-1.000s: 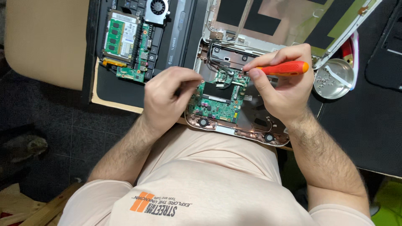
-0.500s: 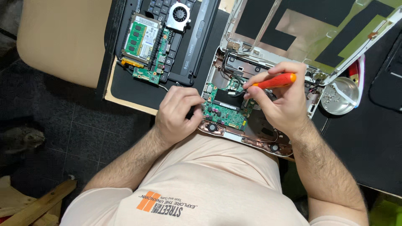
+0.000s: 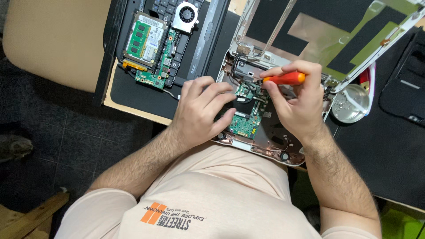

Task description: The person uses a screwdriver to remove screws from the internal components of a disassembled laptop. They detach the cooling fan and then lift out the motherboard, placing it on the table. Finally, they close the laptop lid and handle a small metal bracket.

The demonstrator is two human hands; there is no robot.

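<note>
With the orange-handled screwdriver [image 3: 283, 79] pinched in the right hand [image 3: 297, 104] and the green rectangular circuit board [image 3: 245, 123] steadied by the left hand's [image 3: 200, 113] curled fingers, a slipped tip could gouge the board.

Raised lid frame [image 3: 283, 26] and metal bowl [image 3: 349, 104] hem the open chassis [image 3: 265, 146].

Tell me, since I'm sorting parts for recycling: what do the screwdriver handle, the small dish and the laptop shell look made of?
Screwdriver handle: likely plastic, smooth orange with a slight sheen. Small dish: probably metal, silvery and reflective, though shiny plastic is possible. Laptop shell: seemingly plastic with a glossy copper-pink finish along its rounded edge.
</note>
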